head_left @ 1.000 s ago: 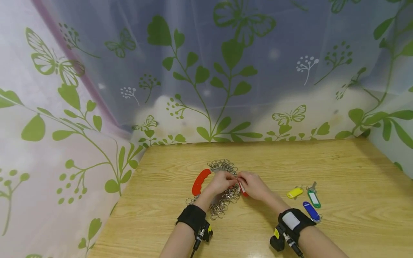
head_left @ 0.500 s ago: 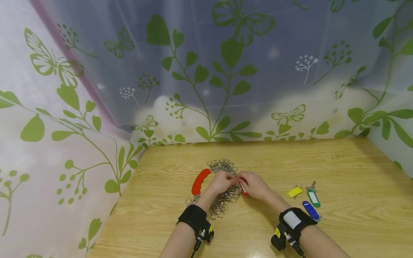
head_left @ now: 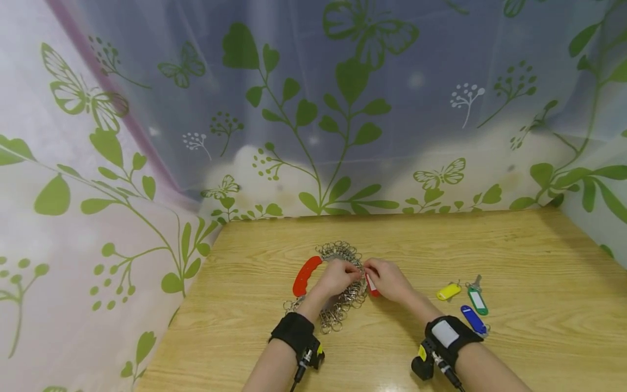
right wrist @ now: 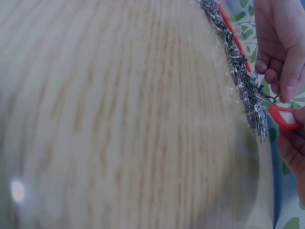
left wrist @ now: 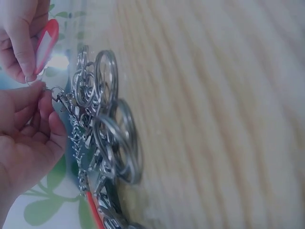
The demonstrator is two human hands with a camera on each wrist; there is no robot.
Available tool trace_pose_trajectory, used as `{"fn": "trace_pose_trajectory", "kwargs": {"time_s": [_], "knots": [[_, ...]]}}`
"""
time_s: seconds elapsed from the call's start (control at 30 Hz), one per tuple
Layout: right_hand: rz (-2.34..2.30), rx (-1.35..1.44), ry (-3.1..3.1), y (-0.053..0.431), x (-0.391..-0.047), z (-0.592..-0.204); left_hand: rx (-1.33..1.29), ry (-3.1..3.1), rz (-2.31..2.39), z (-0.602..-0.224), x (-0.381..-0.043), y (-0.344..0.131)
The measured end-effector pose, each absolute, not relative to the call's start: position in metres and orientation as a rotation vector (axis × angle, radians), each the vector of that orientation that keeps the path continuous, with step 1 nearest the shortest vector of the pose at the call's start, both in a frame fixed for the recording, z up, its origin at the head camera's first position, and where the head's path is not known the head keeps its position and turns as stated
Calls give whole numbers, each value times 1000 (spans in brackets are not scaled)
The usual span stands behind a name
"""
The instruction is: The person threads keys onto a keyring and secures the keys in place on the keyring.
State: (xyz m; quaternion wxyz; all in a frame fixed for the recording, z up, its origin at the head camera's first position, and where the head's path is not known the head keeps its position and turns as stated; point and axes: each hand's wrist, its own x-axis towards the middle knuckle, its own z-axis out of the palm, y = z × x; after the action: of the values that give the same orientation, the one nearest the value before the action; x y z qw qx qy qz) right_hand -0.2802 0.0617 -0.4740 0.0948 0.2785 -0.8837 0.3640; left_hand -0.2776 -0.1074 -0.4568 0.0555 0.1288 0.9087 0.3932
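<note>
A large key holder with a red handle (head_left: 306,276) lies on the table, hung with a dense row of metal key rings (head_left: 352,294). My left hand (head_left: 338,276) reaches over it, pinching a small metal clasp of one ring between thumb and finger; the left wrist view shows this clasp beside the fingertips. Just to the right, my right hand (head_left: 387,279) pinches the thin wire ring of a red key tag (left wrist: 46,45) with a white label. The fingertips of both hands almost meet. They partly hide where the wire ring and clasp come together.
To the right lie a yellow key tag (head_left: 448,292), a green key tag (head_left: 477,301) with a key (head_left: 476,282), and a blue key tag (head_left: 473,319). A patterned curtain (head_left: 313,109) bounds the wooden table (head_left: 235,348) at the back and sides.
My right hand has shifted slightly right with the red key tag, leaving a little more space between the two hands' fingertips. The left hand stays nearly in place.
</note>
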Motion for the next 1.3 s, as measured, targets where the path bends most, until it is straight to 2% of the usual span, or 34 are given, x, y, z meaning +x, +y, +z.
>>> {"fn": "trace_pose_trajectory", "kwargs": {"time_s": [0.33,0.63,0.93,1.3], "knots": [[1045,910,-2613,58,-278,-470,302,2777,1328,-454,-276,-104],[1200,739,-2670,61,-278,-471,463,2854,1082,-457,-276,-102],[1062,841,-2627,58,-280,-468,305,2773,1307,-456,-281,-102],[1128,754,-2641,60,-279,-471,398,2802,1234,-458,-278,-106]]}}
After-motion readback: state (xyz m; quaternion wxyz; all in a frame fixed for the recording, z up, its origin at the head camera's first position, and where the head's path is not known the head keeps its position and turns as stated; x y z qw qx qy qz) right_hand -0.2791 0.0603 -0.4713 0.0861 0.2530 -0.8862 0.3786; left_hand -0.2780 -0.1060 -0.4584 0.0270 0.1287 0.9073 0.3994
